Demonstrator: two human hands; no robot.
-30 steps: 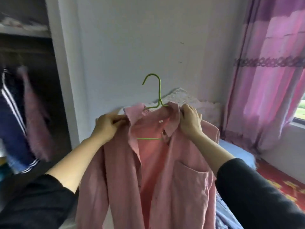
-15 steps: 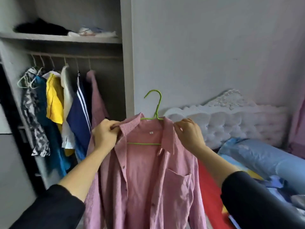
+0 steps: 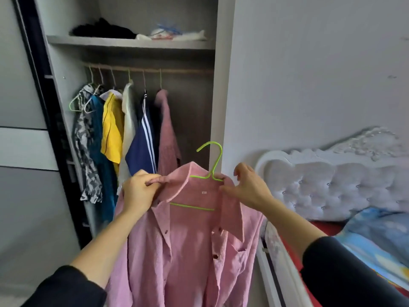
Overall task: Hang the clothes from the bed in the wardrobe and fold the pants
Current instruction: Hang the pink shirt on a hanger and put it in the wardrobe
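I am holding up the pink shirt (image 3: 188,251), a soft, finely ribbed button-front with a pointed collar and a chest pocket, in front of the open wardrobe (image 3: 219,85). It is hanging on a thin green wire hanger (image 3: 192,206), whose hook is standing free above the collar. My left hand (image 3: 138,191) is pinching the collar's left fold between thumb and curled fingers. My right hand (image 3: 247,189) is hovering half open, with the thumb just touching the collar's right end and the fingers lifted, gripping nothing. I am judging this to be the hanging step. The next move calls for lifting the hook over the rail (image 3: 143,70), in the bare stretch right of the other pink shirt (image 3: 166,129), so one hand ought to take the hanger's neck. To my right, the bed's white tufted headboard (image 3: 332,180) and glossy blue bedding (image 3: 376,235) are showing.
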